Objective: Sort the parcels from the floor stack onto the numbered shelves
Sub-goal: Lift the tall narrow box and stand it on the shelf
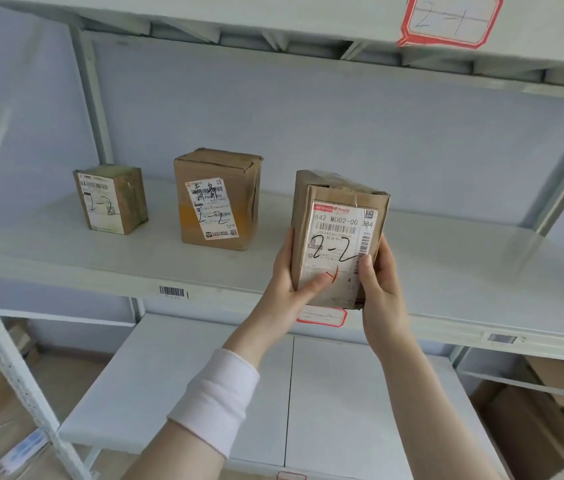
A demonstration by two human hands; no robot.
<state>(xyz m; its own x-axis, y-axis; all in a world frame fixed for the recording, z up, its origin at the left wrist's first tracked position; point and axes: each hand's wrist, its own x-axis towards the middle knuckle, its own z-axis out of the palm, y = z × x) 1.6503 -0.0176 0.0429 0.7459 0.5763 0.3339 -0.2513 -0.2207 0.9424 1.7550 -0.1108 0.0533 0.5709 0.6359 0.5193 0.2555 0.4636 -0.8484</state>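
Sleeve (218, 400): pale and pushed up the left forearm, coming in from 6 o'clock, closest to the viewer.
Left hand (287, 271): curled round the left edge of the held parcel, thumb pressed flat on the lower part of its label.
Right hand (381, 282): curled round the right edge of the same parcel, thumb on the label face.
Held parcel (339, 230): brown carton, upright, label toward the person and marked "2-2" by hand. It stands at the front lip of the middle shelf; I cannot tell whether its base is down yet.
Middle shelf (446, 271): white board running 9 to 3 o'clock. A red-bordered tag (322, 317) on its front edge sits just under the held parcel, its writing too faint to read.
Middle parcel (218, 199): at 10 o'clock from the held one, upright on this shelf, marked "2-2".
Small parcel (110, 199): further along toward 9 o'clock, upright, also marked "2-2".
Upper shelf tag (450, 19): at 1 o'clock, reads "2-1".
Cardboard boxes (550, 410): low at 4 o'clock, behind the rack.
Progress: two parcels look placed and a third is about to join them; the floor stack is out of sight, so what remains cannot be judged.
Next: probably set it down beside the middle parcel and let go.
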